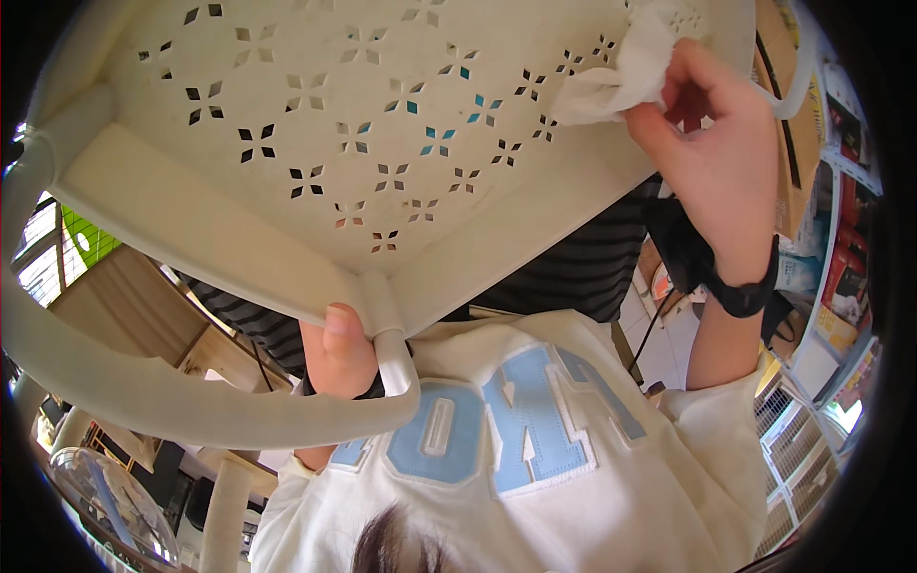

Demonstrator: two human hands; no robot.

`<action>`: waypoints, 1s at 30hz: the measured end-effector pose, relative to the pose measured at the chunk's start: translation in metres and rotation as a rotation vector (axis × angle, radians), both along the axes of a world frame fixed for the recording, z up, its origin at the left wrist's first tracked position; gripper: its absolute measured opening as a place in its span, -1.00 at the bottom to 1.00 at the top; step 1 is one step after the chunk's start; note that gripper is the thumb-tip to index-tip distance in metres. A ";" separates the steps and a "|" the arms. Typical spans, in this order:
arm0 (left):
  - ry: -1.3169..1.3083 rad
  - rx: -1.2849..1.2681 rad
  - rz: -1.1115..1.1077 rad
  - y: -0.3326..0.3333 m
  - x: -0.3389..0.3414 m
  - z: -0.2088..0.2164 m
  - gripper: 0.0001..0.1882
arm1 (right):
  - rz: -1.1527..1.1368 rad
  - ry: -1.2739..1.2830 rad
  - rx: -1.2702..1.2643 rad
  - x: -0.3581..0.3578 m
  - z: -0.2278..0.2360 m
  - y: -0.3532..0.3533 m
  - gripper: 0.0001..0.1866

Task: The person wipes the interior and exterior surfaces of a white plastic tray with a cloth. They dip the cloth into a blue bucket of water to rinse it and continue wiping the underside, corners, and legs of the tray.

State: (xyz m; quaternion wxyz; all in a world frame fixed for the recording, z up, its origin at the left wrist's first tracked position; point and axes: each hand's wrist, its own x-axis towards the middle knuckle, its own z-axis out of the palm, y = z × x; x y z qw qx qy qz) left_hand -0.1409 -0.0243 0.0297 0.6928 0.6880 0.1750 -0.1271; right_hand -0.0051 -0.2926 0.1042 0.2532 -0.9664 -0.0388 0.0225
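A cream-white plastic shelf tray (516,224) with flower-shaped cut-outs fills the upper part of the view, tilted in front of me. My left hand (341,353) grips its rim beside the near corner, thumb up over the edge and the other fingers hidden beneath. A white tube handle (191,401) curves from that corner round the left side. At the upper right, my right hand (721,143) pinches a crumpled white tissue (621,81) between thumb and fingers. The tissue lies against the tray's perforated surface near its right side wall.
A brown cardboard box (798,143) stands just beyond my right hand. Farther right are shelves (826,239) with packaged goods and a white wire rack (798,468). A clear plastic container (110,497) sits at the lower left. Brown curtain-like cloth (134,310) hangs at left.
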 end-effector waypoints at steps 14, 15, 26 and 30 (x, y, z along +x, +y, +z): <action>-0.113 -0.064 -0.003 0.003 -0.001 -0.006 -0.35 | 0.513 -0.160 0.108 -0.011 -0.014 0.024 -0.68; -0.101 -0.085 0.040 0.000 -0.002 -0.006 -0.36 | 0.517 -0.162 0.113 -0.012 -0.016 0.027 -0.68; -0.120 -0.137 0.007 -0.005 0.010 0.002 -0.36 | 0.499 -0.059 0.179 -0.013 -0.025 0.086 -0.84; -0.117 -0.101 0.099 -0.008 0.004 -0.005 -0.36 | 0.295 -0.172 0.181 -0.004 -0.024 0.076 -0.79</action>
